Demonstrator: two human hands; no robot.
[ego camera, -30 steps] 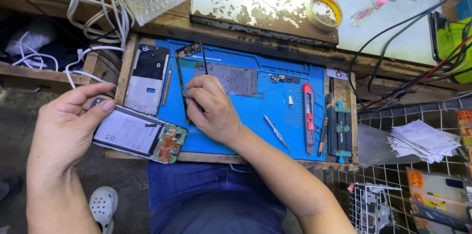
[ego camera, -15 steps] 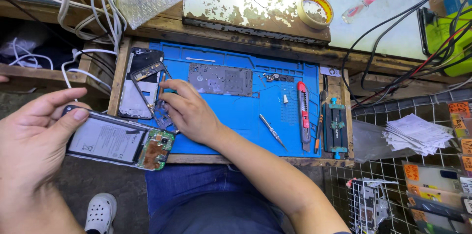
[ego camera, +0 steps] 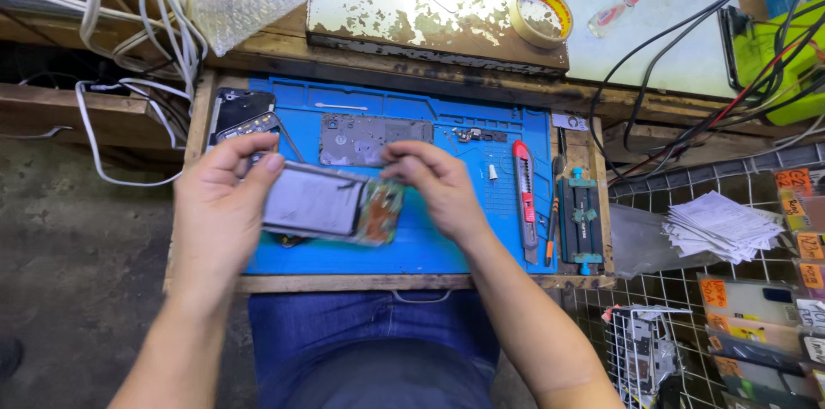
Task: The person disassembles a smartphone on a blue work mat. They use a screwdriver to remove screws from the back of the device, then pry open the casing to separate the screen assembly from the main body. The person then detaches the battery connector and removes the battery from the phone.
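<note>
Both hands hold an opened phone (ego camera: 331, 210) above the blue mat (ego camera: 447, 241): left hand (ego camera: 225, 207) fingers clasp its end, right hand (ego camera: 434, 190) fingertips pinch its circuit-board end, their tips hidden.

Opened phone (ego camera: 331, 207): over the near-left part of the work mat (ego camera: 481, 241), between the left hand (ego camera: 219, 207) and the right hand (ego camera: 434, 190).
Phone frame (ego camera: 374, 138): flat on the mat, just behind the opened phone.
Second phone (ego camera: 241, 112): at the mat's far-left corner, behind the left hand.
Utility knife (ego camera: 524, 198): on the mat's right edge, right of the right hand.
Clamp tool (ego camera: 580, 216): right of the knife, off the mat.
Tape roll (ego camera: 541, 18): on the board behind the mat.
Paper stack (ego camera: 718, 224): far right, well apart.
</note>
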